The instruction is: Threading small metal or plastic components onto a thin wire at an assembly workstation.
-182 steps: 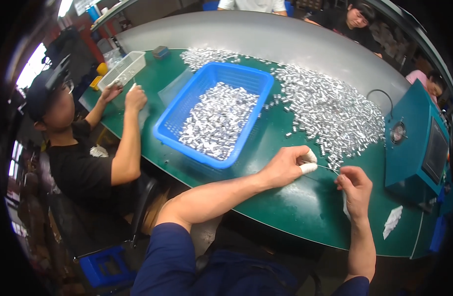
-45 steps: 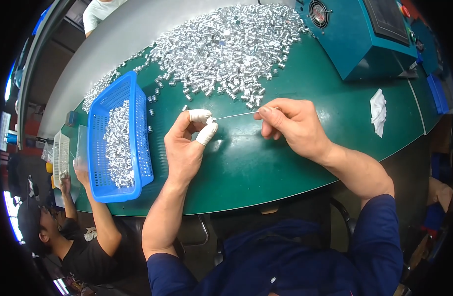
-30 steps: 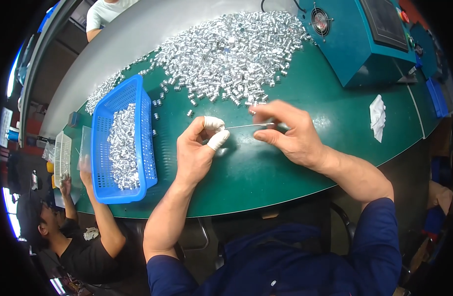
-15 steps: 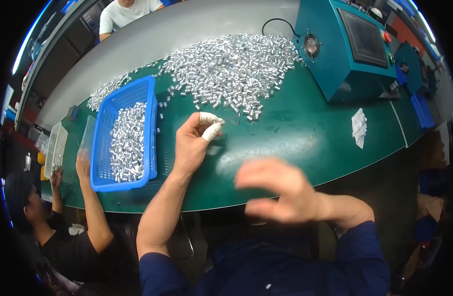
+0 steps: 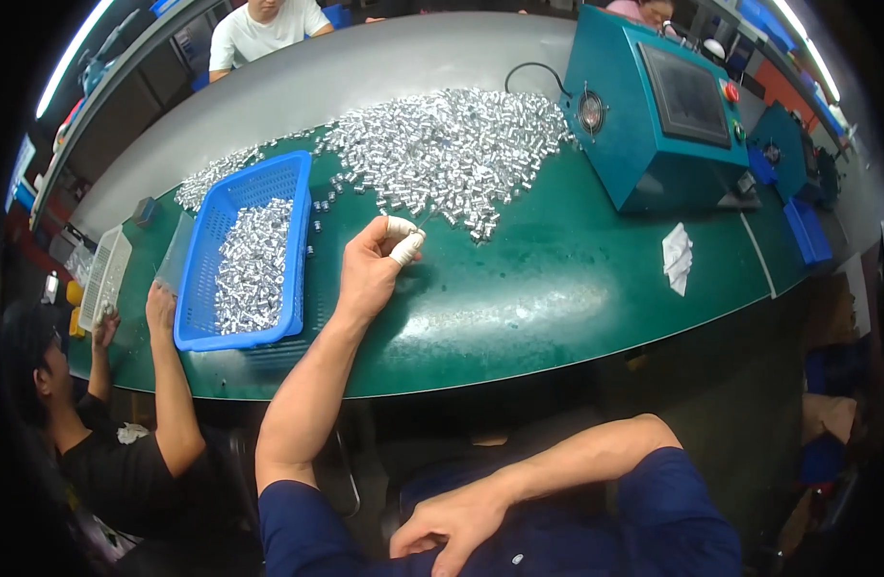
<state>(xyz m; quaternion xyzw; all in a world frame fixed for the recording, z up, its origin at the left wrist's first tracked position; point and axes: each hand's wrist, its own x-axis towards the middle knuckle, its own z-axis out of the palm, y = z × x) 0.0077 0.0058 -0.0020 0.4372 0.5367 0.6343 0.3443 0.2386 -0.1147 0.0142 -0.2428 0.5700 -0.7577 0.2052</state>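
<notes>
A slim, dark metal rod [image 5: 426, 219], too small to make out fully, pokes from the left hand [image 5: 367, 274], right of the blue perforated plastic basket [image 5: 238, 342]. Thumb and forefinger, in off-white finger covers [image 5: 404, 251], pinch together on it. The right hand [image 5: 452, 524] lies well below and right of the basket, against a navy shirt, its fingers loosely bent, thumb apart, nothing showing in them.

The rod could slip if the smooth covers loosen, and would then be hard to spot among the heaped short silver metal cylinders [image 5: 452, 154] beyond the fingertips, right of the basket. Stray cylinders [image 5: 319, 206] beside the basket's right wall could roll if knocked. Far right of it stand a crumpled white tissue [image 5: 677, 260] and a teal box-shaped machine [image 5: 644, 178], which bounds the heap; a co-worker's hand [image 5: 160, 310] is just left of the basket.
</notes>
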